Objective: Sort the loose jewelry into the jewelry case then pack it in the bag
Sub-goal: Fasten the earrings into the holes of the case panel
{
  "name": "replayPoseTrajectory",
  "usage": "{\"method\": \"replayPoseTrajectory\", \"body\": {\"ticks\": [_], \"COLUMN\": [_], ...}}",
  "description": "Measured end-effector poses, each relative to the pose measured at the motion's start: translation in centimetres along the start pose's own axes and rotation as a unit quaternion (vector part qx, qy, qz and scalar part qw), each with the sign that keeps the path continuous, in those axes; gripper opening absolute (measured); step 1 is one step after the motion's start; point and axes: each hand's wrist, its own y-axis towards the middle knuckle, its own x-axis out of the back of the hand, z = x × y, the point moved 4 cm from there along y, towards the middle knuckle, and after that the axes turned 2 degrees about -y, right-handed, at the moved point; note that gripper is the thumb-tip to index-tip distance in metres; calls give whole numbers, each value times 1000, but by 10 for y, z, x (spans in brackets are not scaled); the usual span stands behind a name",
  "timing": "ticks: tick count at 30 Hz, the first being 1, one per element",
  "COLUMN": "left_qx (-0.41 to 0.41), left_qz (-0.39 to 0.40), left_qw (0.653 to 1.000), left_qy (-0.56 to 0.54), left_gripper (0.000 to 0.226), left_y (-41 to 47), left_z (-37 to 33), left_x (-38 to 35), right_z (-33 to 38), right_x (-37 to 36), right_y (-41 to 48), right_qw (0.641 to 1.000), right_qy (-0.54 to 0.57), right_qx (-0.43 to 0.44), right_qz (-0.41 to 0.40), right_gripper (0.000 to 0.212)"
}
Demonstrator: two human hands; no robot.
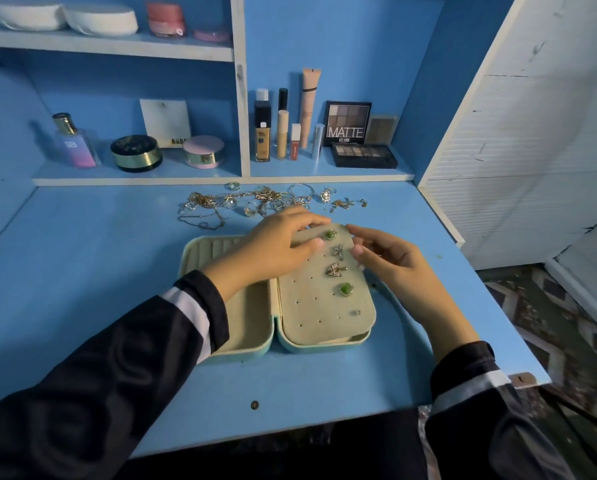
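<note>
Beige velvet lines the open jewelry case (248, 320), which lies flat on the blue counter (99, 271) with its two halves side by side. Its perforated earring panel (311, 306) covers the three o'clock half. The panel's far end looks tilted up off the tray, probably so that earring posts can be reached from behind.

The left hand (279, 247) pinches that raised edge at about twelve o'clock, thumb on the face and fingers over the top, which steadies it. The right hand (390, 261) sits at the panel's two o'clock corner, fingers loosely curled with their tips against the edge. Whether it has a backing or a pin between them I cannot tell.

Several earrings, among them a green stud (346, 289), run down the panel's right side. The loose jewelry (255, 202) lies heaped at twelve o'clock beyond the case, so sorting looks far from finished. No bag shows.
</note>
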Motion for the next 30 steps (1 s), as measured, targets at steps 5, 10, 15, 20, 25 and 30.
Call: {"method": "replayPoseTrajectory", "body": {"ticks": [5,10,15,20,25,30], "left_qx": [-8,-1,-13,-18,-5,12], "left_qz": [23,33,31,38,83,128], "left_qw": [998,996,995,994,985,971], "left_qy": [58,82,99,105,149,200], "left_gripper": [44,45,43,41,47,53], "left_y": [-6,-11,-13,-14,-12,-5], "left_z": [-6,-7,-6,-6,-7,-3], "left_x": [-9,-11,-15,-16,-18,-19], "right_z": [-6,-9,-7,-10,-5,-10], "right_x": [0,0,-5,-5,-7,-6], "right_y": [-4,-4,-7,-5,-3,9], "right_qw": [999,997,997,984,955,934], "right_qy": [-26,-68,-65,-175,-286,-346], "right_qx": [-14,-22,-26,-1,54,60], "right_qz": [-12,-15,-20,-45,-58,-58], "right_gripper": [33,34,23,28,32,39]}}
